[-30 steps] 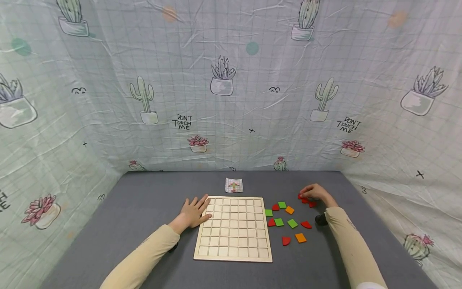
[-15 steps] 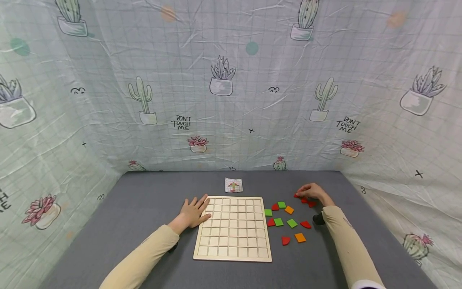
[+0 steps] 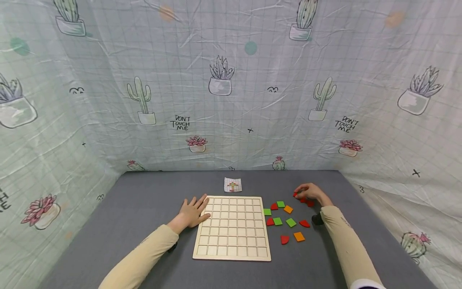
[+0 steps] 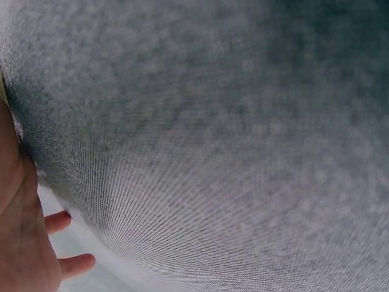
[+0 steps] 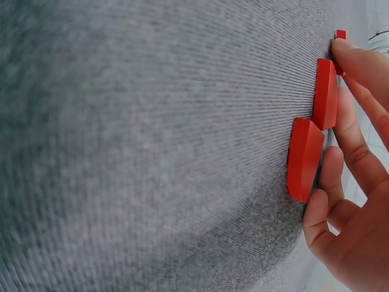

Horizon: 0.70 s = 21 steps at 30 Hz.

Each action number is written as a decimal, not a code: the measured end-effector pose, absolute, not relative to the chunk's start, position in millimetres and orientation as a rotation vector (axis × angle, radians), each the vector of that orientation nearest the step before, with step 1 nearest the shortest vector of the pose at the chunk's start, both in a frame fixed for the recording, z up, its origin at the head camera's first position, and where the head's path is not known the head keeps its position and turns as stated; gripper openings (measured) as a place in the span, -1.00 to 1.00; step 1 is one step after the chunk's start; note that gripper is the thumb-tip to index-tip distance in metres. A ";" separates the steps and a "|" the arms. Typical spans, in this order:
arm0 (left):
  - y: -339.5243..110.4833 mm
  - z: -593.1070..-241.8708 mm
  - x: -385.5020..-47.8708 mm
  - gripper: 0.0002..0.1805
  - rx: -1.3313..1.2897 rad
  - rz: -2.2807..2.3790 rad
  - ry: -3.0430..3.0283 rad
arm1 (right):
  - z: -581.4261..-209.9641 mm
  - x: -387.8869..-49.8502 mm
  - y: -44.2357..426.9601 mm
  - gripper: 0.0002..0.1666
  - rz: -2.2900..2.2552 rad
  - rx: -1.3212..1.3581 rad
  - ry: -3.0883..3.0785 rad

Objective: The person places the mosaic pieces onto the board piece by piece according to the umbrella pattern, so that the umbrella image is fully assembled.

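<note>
My left hand (image 3: 191, 212) rests with spread fingers on the left edge of a pale wooden grid board (image 3: 232, 232). In the left wrist view, part of its palm and two fingers show at the lower left. At the far right of the table, my right hand (image 3: 312, 192) pinches a small red tile (image 5: 341, 34) between thumb and fingers. Two more red tiles lie under that hand, a nearer one (image 5: 306, 161) and a middle one (image 5: 325, 94). The held tile is mostly hidden by the fingertips.
Right of the board lie several loose tiles: green squares such as one green tile (image 3: 290, 222), an orange square (image 3: 299, 237) and a red quarter-round (image 3: 284, 239). Behind the board lies a paper card (image 3: 232, 185) with a coloured grid pattern. A patterned curtain (image 3: 252, 108) encloses the grey table (image 3: 151, 196).
My right hand has shifted slightly left with the red tile, away from the two other red tiles. My left hand stays in place on the board.
</note>
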<state>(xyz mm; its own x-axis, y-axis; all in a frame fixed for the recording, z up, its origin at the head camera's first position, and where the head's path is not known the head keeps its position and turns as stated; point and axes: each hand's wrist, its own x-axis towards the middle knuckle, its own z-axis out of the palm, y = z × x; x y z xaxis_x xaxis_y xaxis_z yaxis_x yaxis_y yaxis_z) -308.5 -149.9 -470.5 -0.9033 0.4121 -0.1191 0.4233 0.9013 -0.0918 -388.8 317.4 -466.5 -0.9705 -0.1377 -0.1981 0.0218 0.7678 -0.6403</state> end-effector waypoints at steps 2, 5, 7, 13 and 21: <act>-149.9 -470.6 -307.9 -0.32 0.655 -0.171 2.971 | -466.7 -389.0 318.6 -0.65 -1.026 -0.079 2.729; -150.3 -472.0 -307.9 -0.32 0.655 -0.174 2.977 | -466.5 -389.4 322.2 -0.62 -1.069 -0.103 2.723; -150.5 -472.8 -308.3 -0.32 0.655 -0.178 2.978 | -465.3 -389.3 324.0 -0.62 -1.103 -0.104 2.716; -149.9 -472.2 -308.8 -0.31 0.636 -0.167 2.957 | -456.0 -385.8 324.5 -0.58 -1.154 -0.152 2.687; -149.3 -473.9 -309.3 -0.32 0.640 -0.206 2.967 | -449.8 -382.5 314.1 -0.58 -1.197 -0.197 2.683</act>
